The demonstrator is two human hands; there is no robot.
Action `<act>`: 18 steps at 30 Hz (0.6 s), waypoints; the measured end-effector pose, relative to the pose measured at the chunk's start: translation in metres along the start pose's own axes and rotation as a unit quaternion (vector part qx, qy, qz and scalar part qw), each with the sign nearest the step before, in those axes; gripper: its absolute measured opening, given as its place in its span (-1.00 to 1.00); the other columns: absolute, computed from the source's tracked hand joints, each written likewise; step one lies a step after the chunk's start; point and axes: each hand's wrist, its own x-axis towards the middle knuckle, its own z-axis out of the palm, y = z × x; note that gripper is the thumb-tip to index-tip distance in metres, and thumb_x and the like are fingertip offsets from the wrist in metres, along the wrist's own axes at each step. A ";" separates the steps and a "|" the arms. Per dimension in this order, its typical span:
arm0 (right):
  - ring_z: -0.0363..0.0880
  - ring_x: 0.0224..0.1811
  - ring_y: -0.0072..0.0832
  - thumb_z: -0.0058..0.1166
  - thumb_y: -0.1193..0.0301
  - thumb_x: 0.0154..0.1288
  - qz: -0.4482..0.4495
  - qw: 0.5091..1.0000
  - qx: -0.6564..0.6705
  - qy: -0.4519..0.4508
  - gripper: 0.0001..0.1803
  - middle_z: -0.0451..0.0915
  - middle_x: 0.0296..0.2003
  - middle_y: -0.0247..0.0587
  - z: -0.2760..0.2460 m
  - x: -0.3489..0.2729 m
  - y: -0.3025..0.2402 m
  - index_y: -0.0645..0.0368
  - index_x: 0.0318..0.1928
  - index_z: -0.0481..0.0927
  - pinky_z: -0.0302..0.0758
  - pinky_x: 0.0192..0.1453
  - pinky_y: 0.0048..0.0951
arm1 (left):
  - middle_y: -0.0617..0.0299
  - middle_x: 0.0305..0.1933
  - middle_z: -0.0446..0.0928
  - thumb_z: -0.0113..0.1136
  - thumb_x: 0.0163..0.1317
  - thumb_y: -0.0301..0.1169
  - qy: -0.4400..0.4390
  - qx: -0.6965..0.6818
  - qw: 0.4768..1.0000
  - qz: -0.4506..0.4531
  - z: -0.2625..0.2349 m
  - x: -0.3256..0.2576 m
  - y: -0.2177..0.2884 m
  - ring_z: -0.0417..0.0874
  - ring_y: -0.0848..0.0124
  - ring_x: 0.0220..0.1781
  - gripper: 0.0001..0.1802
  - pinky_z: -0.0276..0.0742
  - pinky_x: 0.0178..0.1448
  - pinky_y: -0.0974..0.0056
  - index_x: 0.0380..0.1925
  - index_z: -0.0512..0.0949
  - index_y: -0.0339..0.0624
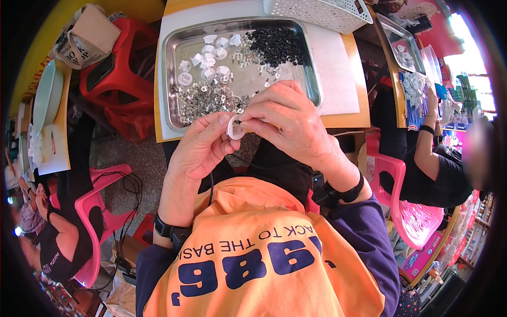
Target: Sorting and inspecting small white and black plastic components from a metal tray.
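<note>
Just over the near edge of a metal tray (pixel 168 58), my left hand (pixel 203 145) pinches a small translucent white plastic cap (pixel 236 129) between thumb and fingers. My right hand (pixel 290 124) has its thumb and fingertips closed at the cap's upper side. A tiny dark piece seems to show at those fingertips, too small to name. In the tray, several similar white plastic caps (pixel 208 60) lie at the left. Below them spreads a heap of small silvery metal parts (pixel 203 98), and a pile of small black parts (pixel 277 45) fills the far right corner.
A white perforated basket (pixel 322 15) stands beyond the tray on the table (pixel 343 79). Red stools (pixel 119 63) are to the left, with a bag (pixel 87 37) on top. People sit on pink chairs (pixel 391 185) at side tables, left and right. Black cables (pixel 129 195) hang at left.
</note>
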 end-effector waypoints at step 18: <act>0.47 -0.28 -0.45 0.23 0.43 -0.03 -0.008 0.998 -0.053 -0.045 -0.86 0.47 -0.41 -0.42 -0.002 -0.006 -0.010 0.03 -0.39 0.56 0.28 -0.05 -0.35 | 0.18 -0.38 0.59 0.07 0.31 -0.33 0.016 0.074 0.997 0.000 0.002 -0.005 -0.002 0.62 0.53 -0.50 -0.73 0.58 -0.42 0.53 -0.21 0.53 -0.37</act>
